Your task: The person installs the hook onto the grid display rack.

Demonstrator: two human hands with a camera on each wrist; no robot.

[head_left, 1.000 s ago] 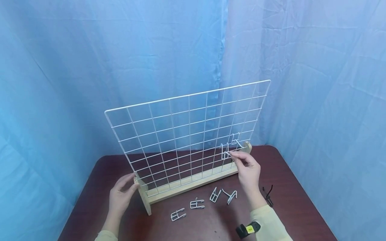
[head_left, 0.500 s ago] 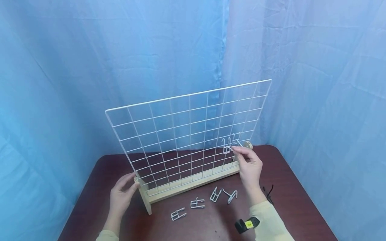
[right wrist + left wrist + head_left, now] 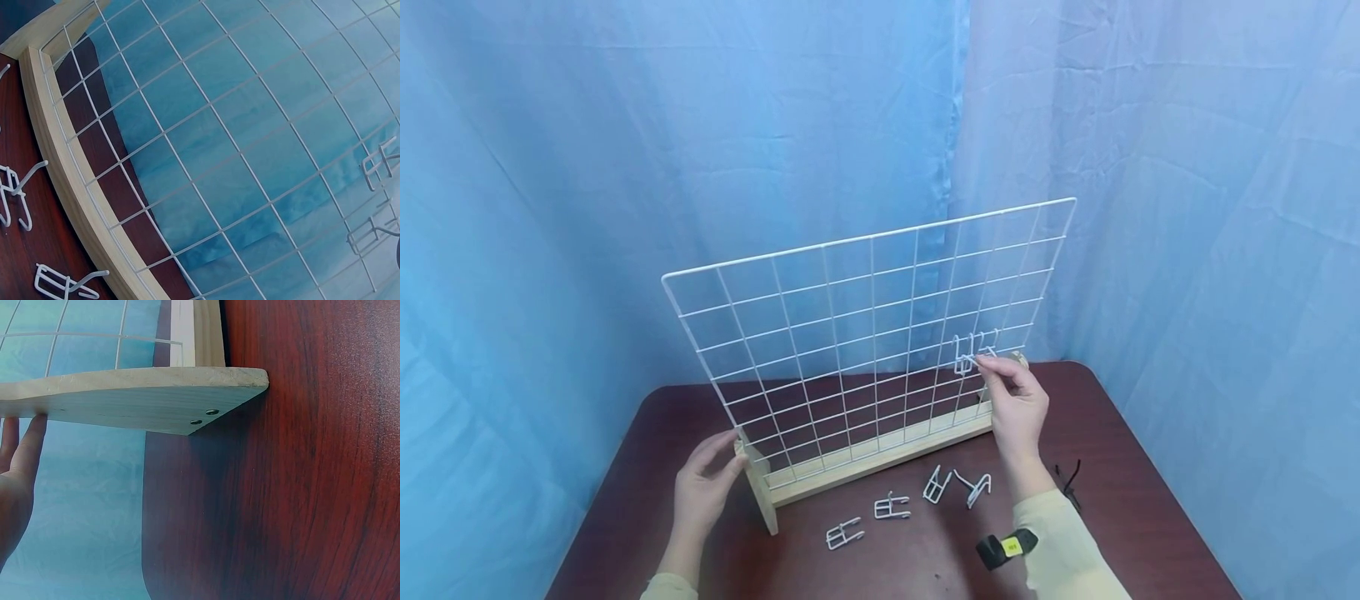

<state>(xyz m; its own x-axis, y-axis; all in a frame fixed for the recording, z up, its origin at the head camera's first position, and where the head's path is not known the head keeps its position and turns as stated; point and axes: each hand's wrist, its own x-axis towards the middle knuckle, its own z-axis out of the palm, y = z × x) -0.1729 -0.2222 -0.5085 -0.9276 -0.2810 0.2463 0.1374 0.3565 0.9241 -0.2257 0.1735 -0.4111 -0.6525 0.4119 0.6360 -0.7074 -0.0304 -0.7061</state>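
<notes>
In the head view a white wire grid panel (image 3: 850,317) stands tilted in a wooden base (image 3: 880,448). My left hand (image 3: 703,483) grips the left wooden end piece (image 3: 760,492); the left wrist view shows fingertips against that piece's outer face (image 3: 137,406). My right hand (image 3: 1018,404) pinches the prong of a white wire hook (image 3: 962,365) between thumb and fingers, against the lower right of the grid. Whether its two curved ends sit over a bar I cannot tell. Just right of it, another white hook (image 3: 989,343) hangs on the grid, partly hidden by the fingers.
In front of the base several loose white hooks lie on the dark red table (image 3: 805,575), among them one hook (image 3: 845,533) at left and one hook (image 3: 973,489) at right. A black wire object (image 3: 1069,483) lies beside my right forearm. Blue curtains (image 3: 775,125) surround the table.
My right hand has raised the hook a little along the grid, closer to the hook that hangs there. The left hand has hardly moved.
</notes>
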